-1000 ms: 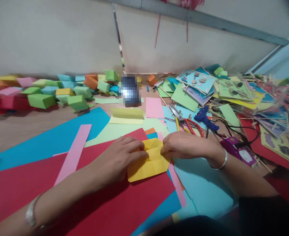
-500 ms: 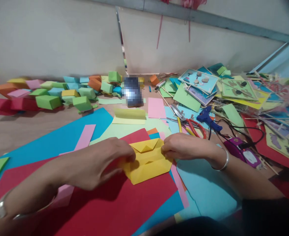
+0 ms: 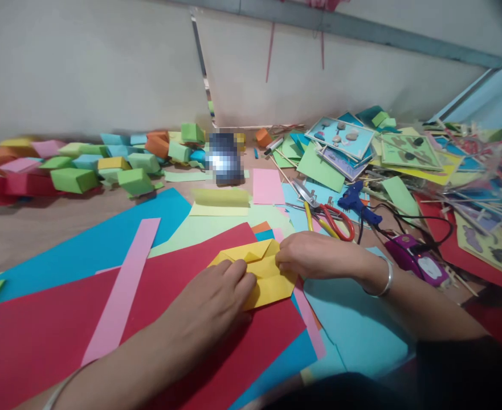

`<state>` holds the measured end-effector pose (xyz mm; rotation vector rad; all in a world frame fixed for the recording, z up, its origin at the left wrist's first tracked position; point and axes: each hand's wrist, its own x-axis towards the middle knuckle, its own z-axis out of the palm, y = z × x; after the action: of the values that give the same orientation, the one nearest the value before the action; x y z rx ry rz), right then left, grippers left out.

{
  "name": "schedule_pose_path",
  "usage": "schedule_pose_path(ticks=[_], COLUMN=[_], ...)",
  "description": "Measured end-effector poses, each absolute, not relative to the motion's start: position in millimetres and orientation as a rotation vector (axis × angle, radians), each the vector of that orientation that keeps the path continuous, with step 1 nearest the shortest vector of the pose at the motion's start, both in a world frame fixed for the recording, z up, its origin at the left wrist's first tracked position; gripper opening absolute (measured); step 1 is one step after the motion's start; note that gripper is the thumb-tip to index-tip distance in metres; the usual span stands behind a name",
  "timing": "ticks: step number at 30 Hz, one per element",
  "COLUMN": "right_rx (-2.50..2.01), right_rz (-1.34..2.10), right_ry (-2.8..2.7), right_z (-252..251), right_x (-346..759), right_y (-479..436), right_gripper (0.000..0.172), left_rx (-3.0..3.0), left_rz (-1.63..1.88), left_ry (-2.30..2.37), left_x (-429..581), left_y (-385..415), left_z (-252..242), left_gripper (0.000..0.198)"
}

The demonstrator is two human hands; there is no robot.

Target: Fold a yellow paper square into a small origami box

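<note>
A folded sheet of yellow paper lies on a large red sheet, with creases and a triangular flap along its far side. My left hand rests over the paper's left part, fingers curled and pressing on it. At the right end, my right hand grips the paper's edge between thumb and fingers. The left hand hides the near left corner of the folded paper. Under the left forearm runs a pink paper strip.
Folded paper boxes crowd the back left. Red-handled scissors, a blue glue gun and a purple box with a cord lie at right. Behind them are stacked picture cards. A pixelated dark object stands near the wall.
My left hand has slid rightward and nearer along the yellow paper, now covering more of its middle. My right hand stays at the paper's right end. The view has shifted slightly.
</note>
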<state>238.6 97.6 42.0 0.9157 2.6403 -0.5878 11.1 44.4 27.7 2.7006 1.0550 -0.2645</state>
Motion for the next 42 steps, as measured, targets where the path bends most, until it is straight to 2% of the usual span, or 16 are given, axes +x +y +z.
schedule_pose_path(ticks=[1,4,8,9,12,19,22,34,39,42], right_rx=[0.908,0.978,1.012,0.975,1.017,1.248,1.279,1.291,1.338,1.347], right_rz=[-0.585,-0.557,-0.564,-0.577,-0.535,-0.588,-0.581,-0.589,-0.579,-0.589], right_ry=[2.637,2.644,2.692,2.705,2.689,2.45,2.383,2.336,2.313,2.33], right_z=[43,51,56,54,43,45,51,47,46,45], right_x=[239,237,228,226,219,222,224,225,226,227], right_y=[97,93,85,83,82,91,94,99,102,105], right_gripper=[0.021,0.028,0.047,0.044,0.017,0.007,0.008,0.011,0.02,0.025], left_rx=[2.69,2.597,2.498,2.489,2.46,2.301,2.306,2.185,2.254,2.443], left_rz=[-0.285,-0.353,-0.339,-0.313,-0.247,-0.244,-0.252,-0.374,-0.392,-0.34], left_ry=[1.032,1.041,1.151,1.175,1.286,1.431,1.464,1.438,1.439,1.349], left_x=[12,13,12,12,11,4,-4,-18,-19,-11], left_y=[44,47,55,56,59,67,72,83,78,65], left_z=[28,26,17,15,12,25,25,37,37,36], left_gripper=[0.011,0.03,0.03,0.03,0.028,0.014,0.009,0.008,0.008,0.015])
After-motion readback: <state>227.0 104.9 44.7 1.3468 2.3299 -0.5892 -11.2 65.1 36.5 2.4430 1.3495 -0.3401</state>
